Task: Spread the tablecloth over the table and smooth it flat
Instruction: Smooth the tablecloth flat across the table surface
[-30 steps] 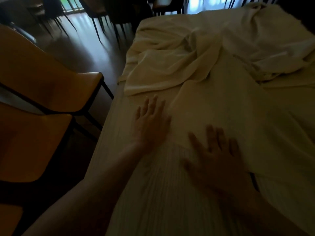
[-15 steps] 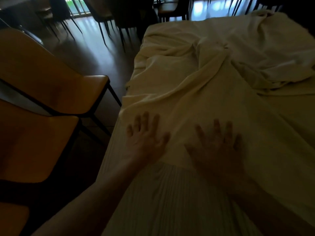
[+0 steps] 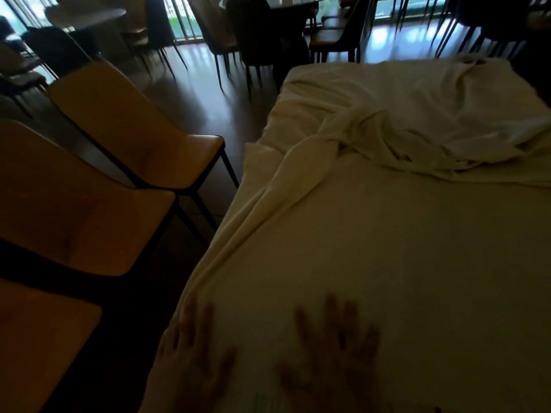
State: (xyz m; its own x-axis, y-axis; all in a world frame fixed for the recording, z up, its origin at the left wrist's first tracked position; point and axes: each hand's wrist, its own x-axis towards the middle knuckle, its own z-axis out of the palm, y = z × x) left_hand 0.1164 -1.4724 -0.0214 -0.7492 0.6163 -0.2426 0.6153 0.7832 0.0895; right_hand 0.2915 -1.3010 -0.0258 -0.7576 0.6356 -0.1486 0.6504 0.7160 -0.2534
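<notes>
A cream tablecloth [image 3: 372, 234] covers the long table. Its near half lies flat, while the far half is bunched in folds and ridges [image 3: 387, 135]. A sliver of ribbed under-cloth [image 3: 265, 402] shows at the bottom edge. My left hand [image 3: 196, 359] lies flat on the cloth by the table's left edge, fingers apart. My right hand [image 3: 334, 356] presses flat beside it, fingers spread. Neither hand grips the fabric.
Two orange chairs [image 3: 104, 162] with black legs stand close to the table's left side. A third orange seat [image 3: 38, 347] is at bottom left. Dark chairs and tables [image 3: 262, 34] fill the room beyond, on a glossy dark floor.
Both hands have slid back toward me, drawing the cloth's near edge with them. The cloth now covers almost all the ribbed under-cloth. The view has tilted up.
</notes>
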